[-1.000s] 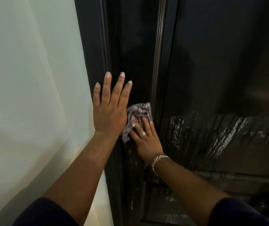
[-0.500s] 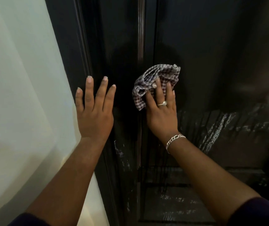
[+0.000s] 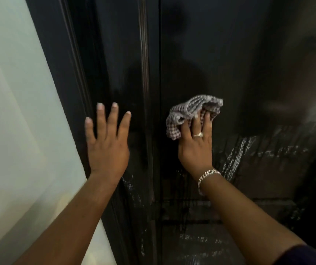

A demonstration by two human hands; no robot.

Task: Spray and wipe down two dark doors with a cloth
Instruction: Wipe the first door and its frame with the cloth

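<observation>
Under right hand [image 3: 196, 148], cloth [image 3: 189, 113] half-hidden

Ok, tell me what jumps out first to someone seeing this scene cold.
The crumpled checked cloth stands out pale against the glossy dark door, pressed there by the ringed right hand. The left hand lies flat on the dark frame beside the pale wall. Whitish streaks mark the door lower right.
</observation>
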